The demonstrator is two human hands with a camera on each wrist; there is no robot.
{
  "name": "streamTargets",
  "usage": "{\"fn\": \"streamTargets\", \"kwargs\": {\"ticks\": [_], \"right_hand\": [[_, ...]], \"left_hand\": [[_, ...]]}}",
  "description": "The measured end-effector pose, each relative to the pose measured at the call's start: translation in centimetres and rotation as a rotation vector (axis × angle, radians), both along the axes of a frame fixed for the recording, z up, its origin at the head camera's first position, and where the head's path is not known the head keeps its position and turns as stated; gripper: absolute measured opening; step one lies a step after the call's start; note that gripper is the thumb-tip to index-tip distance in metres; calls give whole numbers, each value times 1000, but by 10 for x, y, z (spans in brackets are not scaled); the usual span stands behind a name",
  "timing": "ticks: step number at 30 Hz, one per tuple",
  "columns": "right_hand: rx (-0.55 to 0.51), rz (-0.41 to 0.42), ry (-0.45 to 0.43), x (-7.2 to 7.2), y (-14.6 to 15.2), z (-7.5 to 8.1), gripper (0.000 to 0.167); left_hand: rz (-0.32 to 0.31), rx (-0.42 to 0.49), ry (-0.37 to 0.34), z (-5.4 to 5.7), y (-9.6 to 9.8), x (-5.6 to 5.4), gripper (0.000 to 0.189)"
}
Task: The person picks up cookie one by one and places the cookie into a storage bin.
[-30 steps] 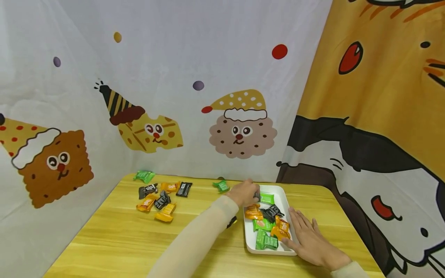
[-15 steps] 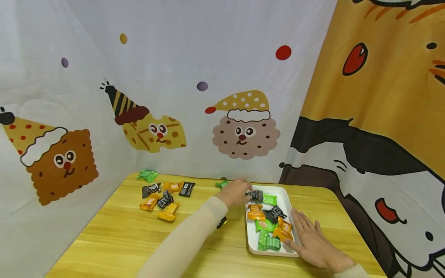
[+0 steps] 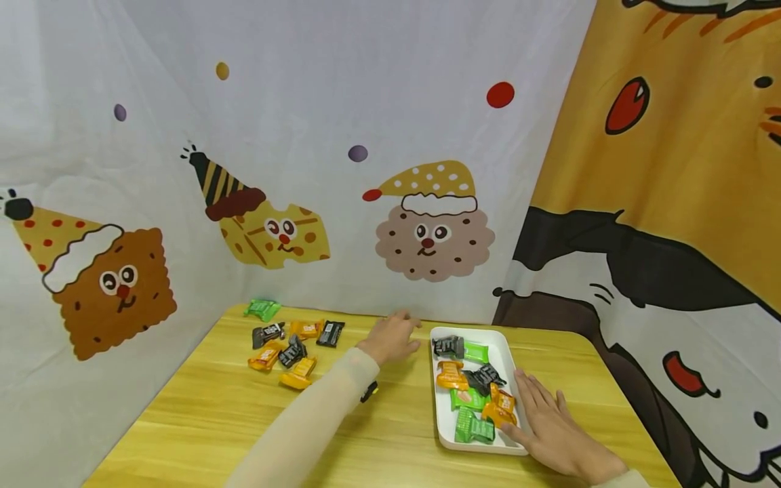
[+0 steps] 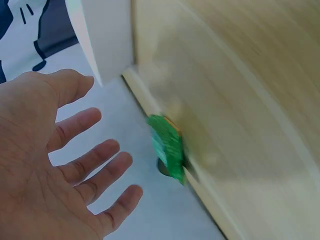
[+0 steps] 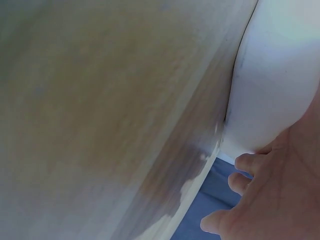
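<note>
In the head view, my left hand is over the table just left of the white tray, holding nothing. The left wrist view shows that hand with its fingers spread and slightly bent, apart from a green-wrapped candy near the table's back edge. In the head view the hand hides this candy. My right hand lies flat along the tray's right side, fingers extended and touching its rim. Inside the tray lie several wrapped candies, among them a black candy in the far left corner and an orange candy.
At the table's left lies a loose group of candies: a green one, black ones and orange ones. A printed cloth hangs behind the wooden table.
My left hand has let go of the black candy in the tray's far left corner and moved left, out over the table. The right hand stays at the tray's side.
</note>
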State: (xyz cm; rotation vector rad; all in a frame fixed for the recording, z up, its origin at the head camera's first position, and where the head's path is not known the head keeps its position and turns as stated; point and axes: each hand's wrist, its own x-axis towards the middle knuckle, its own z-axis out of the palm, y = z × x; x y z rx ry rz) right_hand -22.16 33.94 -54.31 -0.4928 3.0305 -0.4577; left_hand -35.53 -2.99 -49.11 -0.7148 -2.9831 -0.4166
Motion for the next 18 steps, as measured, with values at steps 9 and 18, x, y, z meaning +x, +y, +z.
{"fn": "streamTargets", "kwargs": {"ticks": [9, 18], "right_hand": [[-2, 9, 9, -1, -1, -1, 109], [-5, 6, 9, -1, 0, 2, 109]], "left_hand": [[34, -71, 15, -11, -16, -3, 55], [63, -121, -73, -21, -15, -8, 58]]}}
